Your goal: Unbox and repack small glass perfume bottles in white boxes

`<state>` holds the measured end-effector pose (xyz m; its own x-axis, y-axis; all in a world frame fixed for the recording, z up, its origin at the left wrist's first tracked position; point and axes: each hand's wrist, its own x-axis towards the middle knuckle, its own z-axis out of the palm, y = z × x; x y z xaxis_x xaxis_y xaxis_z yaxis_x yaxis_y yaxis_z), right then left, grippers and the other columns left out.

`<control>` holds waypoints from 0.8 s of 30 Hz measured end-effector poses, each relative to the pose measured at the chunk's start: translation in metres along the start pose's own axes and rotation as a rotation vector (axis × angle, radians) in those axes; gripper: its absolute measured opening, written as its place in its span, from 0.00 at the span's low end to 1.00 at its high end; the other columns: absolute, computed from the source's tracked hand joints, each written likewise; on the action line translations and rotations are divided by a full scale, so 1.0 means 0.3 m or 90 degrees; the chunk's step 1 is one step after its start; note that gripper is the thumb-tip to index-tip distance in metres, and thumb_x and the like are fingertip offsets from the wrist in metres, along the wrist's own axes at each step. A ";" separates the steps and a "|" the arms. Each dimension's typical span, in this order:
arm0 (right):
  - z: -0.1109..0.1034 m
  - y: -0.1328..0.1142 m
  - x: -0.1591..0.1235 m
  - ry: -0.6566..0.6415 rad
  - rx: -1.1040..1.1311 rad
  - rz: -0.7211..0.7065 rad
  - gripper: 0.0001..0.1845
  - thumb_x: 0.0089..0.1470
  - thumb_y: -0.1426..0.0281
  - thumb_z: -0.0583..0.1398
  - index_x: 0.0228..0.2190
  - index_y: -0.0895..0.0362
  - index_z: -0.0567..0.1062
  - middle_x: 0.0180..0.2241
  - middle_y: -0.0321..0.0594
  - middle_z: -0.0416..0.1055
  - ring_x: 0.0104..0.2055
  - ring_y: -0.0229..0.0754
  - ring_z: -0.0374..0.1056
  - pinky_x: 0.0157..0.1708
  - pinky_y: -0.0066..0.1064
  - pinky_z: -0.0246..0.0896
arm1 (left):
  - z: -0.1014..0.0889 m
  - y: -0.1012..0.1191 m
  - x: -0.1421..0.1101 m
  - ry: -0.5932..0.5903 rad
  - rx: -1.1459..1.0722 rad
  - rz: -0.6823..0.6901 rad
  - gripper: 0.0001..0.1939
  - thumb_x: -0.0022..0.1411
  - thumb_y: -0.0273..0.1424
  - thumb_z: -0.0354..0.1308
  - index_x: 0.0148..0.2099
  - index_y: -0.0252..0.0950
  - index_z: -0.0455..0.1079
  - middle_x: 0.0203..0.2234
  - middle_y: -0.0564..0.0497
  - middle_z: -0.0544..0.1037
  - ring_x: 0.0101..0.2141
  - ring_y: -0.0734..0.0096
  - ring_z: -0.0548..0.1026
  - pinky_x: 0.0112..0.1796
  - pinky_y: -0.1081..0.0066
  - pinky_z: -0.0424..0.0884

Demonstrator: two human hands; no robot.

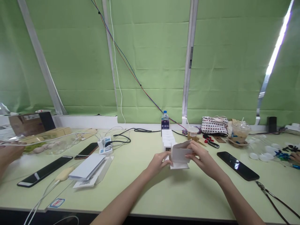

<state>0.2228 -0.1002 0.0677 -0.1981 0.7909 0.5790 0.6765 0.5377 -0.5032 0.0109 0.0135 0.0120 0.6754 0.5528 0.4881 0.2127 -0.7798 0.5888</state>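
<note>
A white carton (181, 155), partly folded with its flaps loose, is held up over the table (140, 193) in front of the person; whether anything is inside cannot be told. The left hand (161, 161) pinches its left edge between thumb and fingers, and the right hand (201, 156) is clamped on its right side and upper corner. A lower flap juts toward the person, while an upper one slants up to the right; how the long axis runs is unclear. Just behind, a row of small white boxes (168, 137) leads away toward a blue-capped bottle (165, 121) with a dark label. To its right, a lidded cup (192, 133) has a brown drink in it; farther right, a larger clear cup (241, 129), also holding something brownish, stands near a patterned pouch (214, 126). Left of the hands lie folded white sheets (87, 167).
</note>
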 end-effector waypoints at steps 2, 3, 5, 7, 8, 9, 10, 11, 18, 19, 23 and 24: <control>0.004 -0.002 0.000 0.003 -0.001 0.001 0.06 0.62 0.68 0.49 0.33 0.52 0.63 0.38 0.41 0.62 0.39 0.43 0.62 0.36 0.34 0.65 | 0.001 -0.002 -0.002 -0.002 0.007 -0.005 0.13 0.60 0.32 0.56 0.47 0.41 0.71 0.41 0.53 0.79 0.39 0.66 0.75 0.44 0.71 0.68; 0.006 -0.003 0.000 0.004 0.000 0.003 0.06 0.62 0.68 0.49 0.33 0.52 0.63 0.38 0.41 0.62 0.39 0.43 0.62 0.36 0.34 0.65 | 0.000 -0.002 -0.002 -0.002 0.010 -0.008 0.14 0.60 0.32 0.55 0.48 0.41 0.71 0.41 0.53 0.79 0.40 0.65 0.75 0.44 0.71 0.68; 0.009 -0.001 0.001 0.009 0.002 0.008 0.07 0.62 0.67 0.49 0.33 0.52 0.64 0.38 0.41 0.62 0.40 0.44 0.62 0.37 0.34 0.65 | -0.003 -0.001 -0.003 -0.009 0.010 -0.011 0.15 0.60 0.32 0.55 0.50 0.42 0.70 0.43 0.53 0.78 0.41 0.64 0.75 0.46 0.70 0.67; 0.012 0.006 0.002 0.019 0.006 0.012 0.07 0.62 0.66 0.48 0.34 0.52 0.64 0.38 0.42 0.63 0.40 0.44 0.62 0.37 0.35 0.66 | -0.009 0.000 -0.002 -0.020 0.002 -0.004 0.16 0.61 0.33 0.53 0.52 0.43 0.69 0.46 0.52 0.77 0.44 0.63 0.75 0.48 0.68 0.66; 0.013 0.011 0.003 0.026 0.009 0.012 0.07 0.62 0.66 0.48 0.34 0.52 0.65 0.38 0.42 0.63 0.40 0.45 0.62 0.36 0.35 0.66 | -0.012 0.001 -0.001 -0.028 -0.004 0.002 0.17 0.62 0.34 0.53 0.54 0.43 0.68 0.48 0.51 0.76 0.45 0.62 0.74 0.48 0.68 0.66; 0.014 0.017 0.005 0.032 0.012 0.013 0.07 0.62 0.66 0.49 0.34 0.52 0.65 0.38 0.42 0.63 0.40 0.45 0.62 0.36 0.35 0.67 | -0.016 0.002 -0.001 -0.038 -0.009 0.008 0.19 0.63 0.35 0.52 0.56 0.43 0.66 0.51 0.50 0.74 0.47 0.61 0.73 0.49 0.67 0.65; 0.015 0.023 0.006 0.039 0.015 0.014 0.08 0.62 0.65 0.49 0.34 0.52 0.65 0.38 0.42 0.63 0.39 0.45 0.63 0.35 0.35 0.67 | -0.020 0.002 -0.001 -0.049 -0.013 0.014 0.21 0.62 0.36 0.53 0.58 0.43 0.64 0.53 0.50 0.72 0.49 0.60 0.72 0.50 0.67 0.64; 0.016 0.028 0.008 0.046 0.020 0.015 0.08 0.61 0.65 0.49 0.33 0.52 0.65 0.37 0.42 0.64 0.39 0.45 0.63 0.34 0.35 0.67 | -0.023 0.002 -0.001 -0.061 -0.014 0.019 0.24 0.62 0.37 0.54 0.60 0.43 0.61 0.55 0.49 0.70 0.50 0.59 0.71 0.51 0.66 0.64; 0.013 0.038 0.013 0.059 0.058 0.029 0.09 0.61 0.62 0.50 0.36 0.52 0.66 0.37 0.41 0.65 0.39 0.43 0.64 0.35 0.33 0.69 | -0.028 -0.002 -0.008 -0.100 -0.010 0.053 0.35 0.57 0.37 0.60 0.64 0.45 0.52 0.58 0.48 0.65 0.54 0.57 0.67 0.53 0.64 0.62; 0.012 0.037 0.013 0.061 0.065 0.033 0.09 0.61 0.62 0.50 0.37 0.52 0.66 0.37 0.41 0.65 0.39 0.43 0.65 0.36 0.33 0.69 | -0.026 -0.002 -0.009 -0.099 -0.003 0.059 0.34 0.58 0.36 0.58 0.64 0.45 0.51 0.58 0.48 0.65 0.54 0.58 0.67 0.53 0.64 0.63; 0.009 0.037 0.014 0.095 0.095 0.060 0.11 0.59 0.59 0.53 0.36 0.53 0.67 0.35 0.40 0.67 0.36 0.42 0.67 0.33 0.32 0.70 | -0.005 0.001 -0.015 -0.048 0.035 0.051 0.28 0.61 0.32 0.53 0.63 0.43 0.53 0.55 0.49 0.69 0.49 0.62 0.71 0.48 0.66 0.67; 0.008 0.037 0.014 0.112 0.109 0.073 0.12 0.58 0.58 0.54 0.35 0.53 0.67 0.35 0.40 0.67 0.35 0.42 0.68 0.32 0.32 0.71 | 0.003 0.004 -0.017 -0.022 0.044 0.029 0.28 0.60 0.33 0.54 0.62 0.42 0.55 0.51 0.48 0.72 0.45 0.64 0.73 0.44 0.67 0.69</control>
<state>0.2278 -0.0901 0.0630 0.0086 0.7946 0.6070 0.5551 0.5011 -0.6639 0.0083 0.0094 0.0098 0.7094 0.5066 0.4900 0.2291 -0.8232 0.5195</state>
